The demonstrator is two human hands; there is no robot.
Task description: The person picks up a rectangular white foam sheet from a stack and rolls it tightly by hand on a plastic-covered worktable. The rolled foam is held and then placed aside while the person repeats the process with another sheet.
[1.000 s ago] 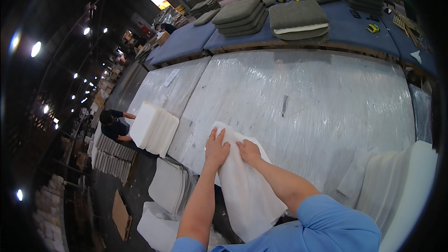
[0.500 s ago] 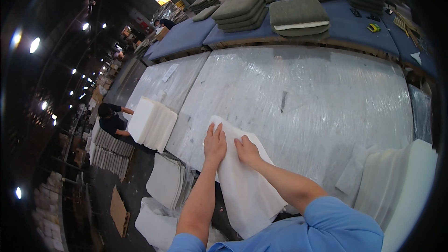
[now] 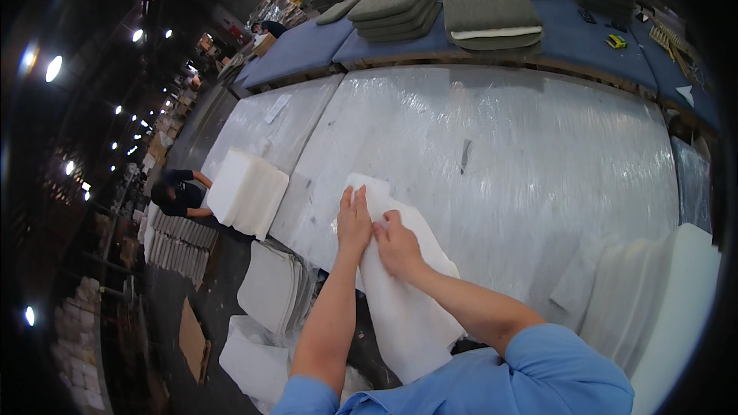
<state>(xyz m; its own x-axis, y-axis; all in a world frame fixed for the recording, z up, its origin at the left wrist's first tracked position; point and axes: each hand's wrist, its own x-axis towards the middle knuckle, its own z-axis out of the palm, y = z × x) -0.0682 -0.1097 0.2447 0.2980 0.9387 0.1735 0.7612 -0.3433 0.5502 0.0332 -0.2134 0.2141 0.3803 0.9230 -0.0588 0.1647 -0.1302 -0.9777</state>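
A soft white pad point(image 3: 400, 315) lies in front of me, its far end on a plastic-covered table and its near end hanging toward my body. My left hand point(image 3: 354, 223) rests on the pad's left side, fingers stretched out toward the far end. Beside it, my right hand point(image 3: 397, 244) is closed on the pad's upper surface, fingers curled and close to my left hand. Between and beyond the hands the pad looks bunched or folded lengthwise; the fingertips of my right hand are partly hidden.
The plastic-wrapped table point(image 3: 523, 161) spans the middle. White pads are stacked at right point(image 3: 653, 300) and lower left point(image 3: 269, 288). At left, a person point(image 3: 181, 196) holds a white pad stack point(image 3: 247, 192). Grey-green cushions point(image 3: 492, 19) sit on a blue table point(image 3: 565, 38) beyond.
My right hand has moved left, closer to my left hand, and its fingers have curled on the pad. The pad's far end has narrowed. The person at left has shifted slightly left.
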